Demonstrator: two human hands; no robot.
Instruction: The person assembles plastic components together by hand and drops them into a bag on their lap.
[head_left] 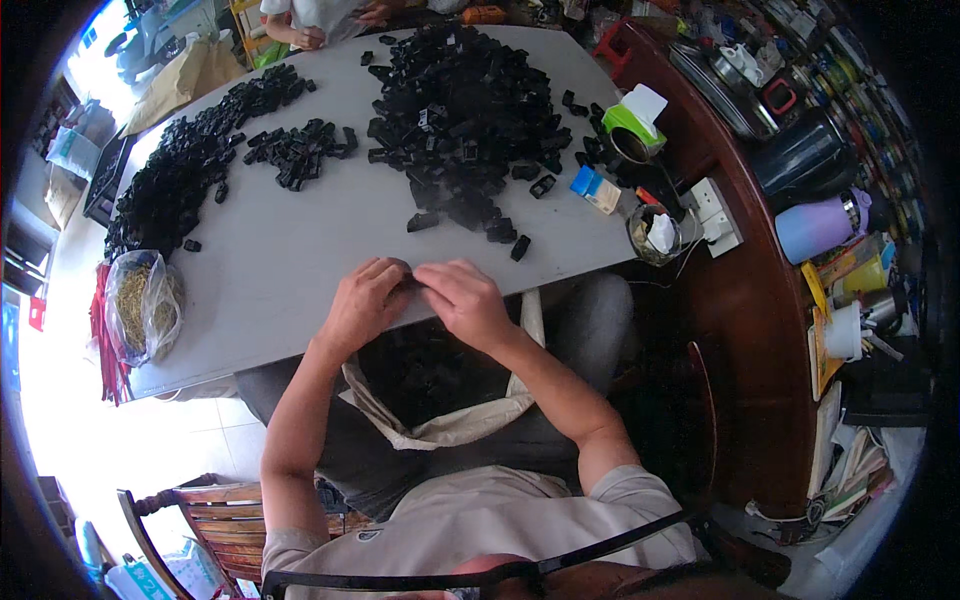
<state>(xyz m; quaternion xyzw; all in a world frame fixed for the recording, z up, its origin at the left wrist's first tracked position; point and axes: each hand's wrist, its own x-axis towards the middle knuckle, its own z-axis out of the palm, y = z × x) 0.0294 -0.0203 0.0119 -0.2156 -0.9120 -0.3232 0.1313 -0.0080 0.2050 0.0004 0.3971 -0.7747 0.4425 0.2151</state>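
Meeting at the near edge of the grey table (300,260), the left hand (362,300) and right hand (462,300) press fingertips together over a small dark part (410,282), mostly hidden; both hands curled closed around it. Directly below them, an open cloth bag (450,425) on the lap holds more black pieces. Farther out on the table: a large heap of black plastic clips (460,110), a smaller cluster (300,150), a long pile (180,180) at left. A clear bag of small metal parts (140,305) lies near the left edge.
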